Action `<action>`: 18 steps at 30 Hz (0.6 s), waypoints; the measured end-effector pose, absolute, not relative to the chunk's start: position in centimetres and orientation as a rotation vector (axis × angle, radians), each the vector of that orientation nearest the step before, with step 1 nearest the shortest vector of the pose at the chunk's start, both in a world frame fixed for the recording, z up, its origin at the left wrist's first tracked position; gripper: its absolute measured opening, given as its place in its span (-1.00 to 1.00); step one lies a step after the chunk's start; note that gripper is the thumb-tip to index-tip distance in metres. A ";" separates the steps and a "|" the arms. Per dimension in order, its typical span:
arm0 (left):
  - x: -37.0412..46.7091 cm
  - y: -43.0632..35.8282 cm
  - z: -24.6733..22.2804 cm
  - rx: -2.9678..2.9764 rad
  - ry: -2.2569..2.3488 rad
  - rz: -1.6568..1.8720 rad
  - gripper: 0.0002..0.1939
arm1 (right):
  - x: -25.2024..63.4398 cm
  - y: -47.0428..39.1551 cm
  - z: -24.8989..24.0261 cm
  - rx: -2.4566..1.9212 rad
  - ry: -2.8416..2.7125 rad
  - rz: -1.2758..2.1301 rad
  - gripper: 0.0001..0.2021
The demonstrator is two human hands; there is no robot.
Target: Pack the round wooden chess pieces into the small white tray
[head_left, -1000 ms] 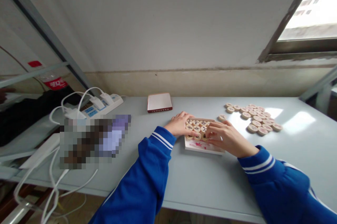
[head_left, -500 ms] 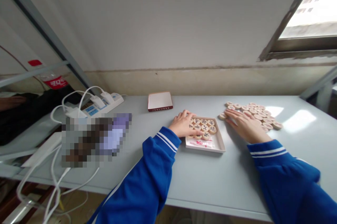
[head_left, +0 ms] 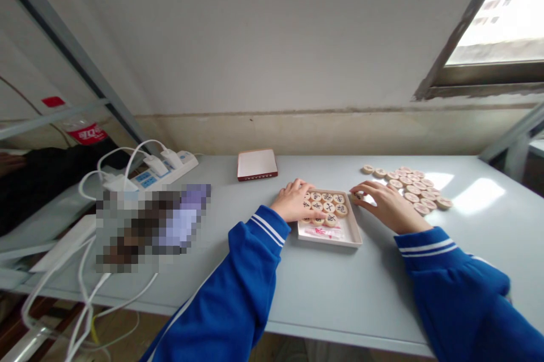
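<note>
Clutter noted on grey table (head_left: 340, 294): power strip (head_left: 164, 169) with white plugs and cables at far left, red-edged box lid (head_left: 257, 164) against wall, loose pile of wooden chess pieces (head_left: 410, 186) at right. White tray (head_left: 351, 233) lies between both hands, round discs with black characters packed in its far half. Right hand (head_left: 382, 203) is drawn back from pile since half second ago, one disc (head_left: 357, 197) pinched at tray's right edge. Left hand (head_left: 293, 201) is rested relaxed on tray's left side.

sleeves: bright blue, long | cuffs: two white stripes each | hands: bare, ungloved
</note>
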State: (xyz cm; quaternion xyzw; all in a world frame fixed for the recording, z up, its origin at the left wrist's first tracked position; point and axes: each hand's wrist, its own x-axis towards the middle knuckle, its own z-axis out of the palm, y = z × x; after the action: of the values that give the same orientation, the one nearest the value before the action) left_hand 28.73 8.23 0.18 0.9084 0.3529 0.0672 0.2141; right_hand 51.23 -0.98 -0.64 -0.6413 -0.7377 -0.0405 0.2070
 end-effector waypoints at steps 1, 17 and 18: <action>28.7 8.2 0.2 2.519 0.978 0.189 -0.25 | 51.2 -1.2 -0.2 -1.762 -2.032 -0.025 -0.63; 28.7 8.1 0.5 2.513 0.964 0.189 -0.27 | 47.5 -2.6 2.4 -1.515 -2.134 0.610 -0.72; 28.7 8.1 0.5 2.514 0.962 0.187 -0.28 | 47.6 -2.6 2.3 -1.519 -2.138 0.601 -0.72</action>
State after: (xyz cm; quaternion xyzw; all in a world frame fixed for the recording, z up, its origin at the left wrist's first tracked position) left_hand 28.68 8.10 0.51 0.9090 0.3477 0.0676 0.2199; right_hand 47.57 -2.63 2.25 -0.5503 -0.7744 0.2178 0.2235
